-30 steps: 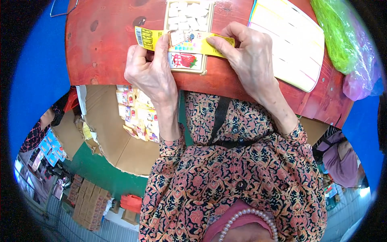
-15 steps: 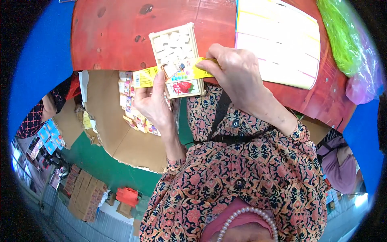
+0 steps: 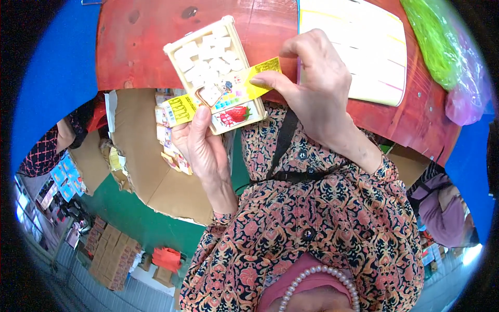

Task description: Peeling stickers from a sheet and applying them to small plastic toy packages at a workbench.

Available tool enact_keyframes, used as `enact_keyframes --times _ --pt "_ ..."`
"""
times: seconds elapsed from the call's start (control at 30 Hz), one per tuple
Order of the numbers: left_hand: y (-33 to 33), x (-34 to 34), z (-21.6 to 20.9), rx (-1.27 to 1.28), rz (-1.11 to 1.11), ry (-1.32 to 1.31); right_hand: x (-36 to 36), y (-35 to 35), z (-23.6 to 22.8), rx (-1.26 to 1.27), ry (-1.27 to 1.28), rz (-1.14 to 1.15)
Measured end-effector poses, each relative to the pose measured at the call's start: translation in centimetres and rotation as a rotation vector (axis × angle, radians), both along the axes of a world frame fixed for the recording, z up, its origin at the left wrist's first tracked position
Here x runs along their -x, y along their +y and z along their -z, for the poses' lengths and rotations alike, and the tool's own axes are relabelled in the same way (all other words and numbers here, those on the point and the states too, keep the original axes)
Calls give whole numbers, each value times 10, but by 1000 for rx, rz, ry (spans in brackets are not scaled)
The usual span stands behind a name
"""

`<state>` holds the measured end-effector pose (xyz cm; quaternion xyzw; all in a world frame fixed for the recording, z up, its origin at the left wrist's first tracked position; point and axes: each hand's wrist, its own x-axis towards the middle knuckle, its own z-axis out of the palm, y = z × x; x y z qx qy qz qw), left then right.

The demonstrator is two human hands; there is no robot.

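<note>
A shallow cream plastic tray full of small white blocks tilts over the near edge of the table. My left hand is closed on its lower left side, with the thumb on top. That thumb also lies on a yellow printed paper strip, which crosses the tray and sticks out past both sides. Below the strip, a tile with a red strawberry picture shows at the tray's near end. At the strip's right end, my right hand has its thumb and forefinger apart, the thumb tip over the paper.
A red wooden table carries a stack of printed sheets and green and purple plastic bags. Left of my lap, an open cardboard box holds several small printed packs. Other people sit at the left and right edges.
The tray has turned counterclockwise, its far end swinging left. My right thumb and forefinger have opened from their pinch on the strip's right end, which now angles upward.
</note>
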<state>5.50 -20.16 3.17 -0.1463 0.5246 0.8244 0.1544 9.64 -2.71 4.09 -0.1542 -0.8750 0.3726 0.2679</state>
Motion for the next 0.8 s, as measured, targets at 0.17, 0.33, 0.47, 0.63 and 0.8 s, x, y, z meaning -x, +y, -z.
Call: enact_keyframes --times 0.17,0.33,0.47,0.63,0.8 --pt "24 -5 -18 -8 -5 126 -12 -6 -7 228 -12 -102" --pt "32 -9 -23 1 62 196 -21 1 -18 913 -120 -140" --pt "23 -6 -22 -190 187 63 -31 20 -17 967 -185 -350" --pt "39 6 -12 -335 689 174 -50 42 -6 714 98 -515" --pt "58 4 -5 -464 903 338 -74 54 -9 641 72 -468"
